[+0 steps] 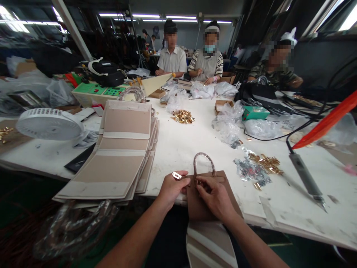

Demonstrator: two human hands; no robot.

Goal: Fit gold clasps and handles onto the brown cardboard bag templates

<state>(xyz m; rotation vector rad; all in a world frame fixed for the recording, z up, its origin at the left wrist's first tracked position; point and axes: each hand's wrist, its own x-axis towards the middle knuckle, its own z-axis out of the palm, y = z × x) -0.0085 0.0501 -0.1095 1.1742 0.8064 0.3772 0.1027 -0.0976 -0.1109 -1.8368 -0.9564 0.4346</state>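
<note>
A brown bag panel [202, 206] with a plastic-wrapped handle [205, 155] leans over the table's front edge, its pale lining side hanging toward me. My left hand [173, 188] is closed at the panel's left edge, thumb and fingers gripping it. On that hand's index finger lies a small shiny metal plate [176, 175] with a slot. My right hand [216, 195] pinches at the left foot of the handle, against the panel's face; what sits between its fingertips is too small to make out.
Stacked beige bag panels [125, 163] stand left, beside a white fan [50, 124]. Gold metal fittings [266, 163] and small grey plates [249, 171] lie right, near a corded hand tool [305, 176] hanging above the table. More gold fittings [184, 117] lie farther back. Several people sit opposite.
</note>
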